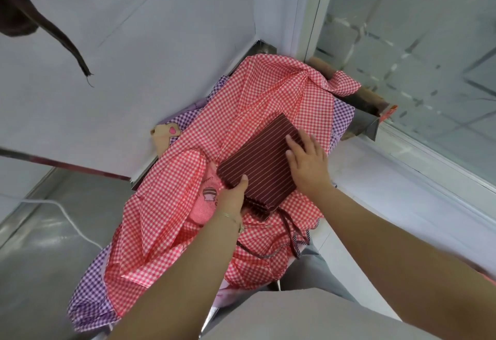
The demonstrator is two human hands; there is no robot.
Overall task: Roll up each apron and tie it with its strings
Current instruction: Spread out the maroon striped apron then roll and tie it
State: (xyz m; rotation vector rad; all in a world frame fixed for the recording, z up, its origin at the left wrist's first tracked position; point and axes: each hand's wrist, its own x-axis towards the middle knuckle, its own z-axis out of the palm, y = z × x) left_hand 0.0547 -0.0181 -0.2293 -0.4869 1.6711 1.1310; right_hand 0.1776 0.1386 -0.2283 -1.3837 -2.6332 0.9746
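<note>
Lying folded into a flat rectangle: dark maroon cotton apron with thin white pinstripes [261,162], resting on top of a rumpled red-and-white gingham cloth [171,200] heaped over the metal table [371,122]. Pressing down flat on the folded apron's far right part: right hand [308,163], fingers [294,142] straight and slightly spread. Gripping the apron's near left edge: left hand [233,197], thumb lying on top of the fabric, the other fingers hidden beneath, so cannot tell how they are lying. Trailing out just below the left hand: the apron's maroon striped strings [288,225], hanging loose and untied. Showing beyond and below both hands, under the red cloth: purple-and-white gingham fabric [88,291].
</note>
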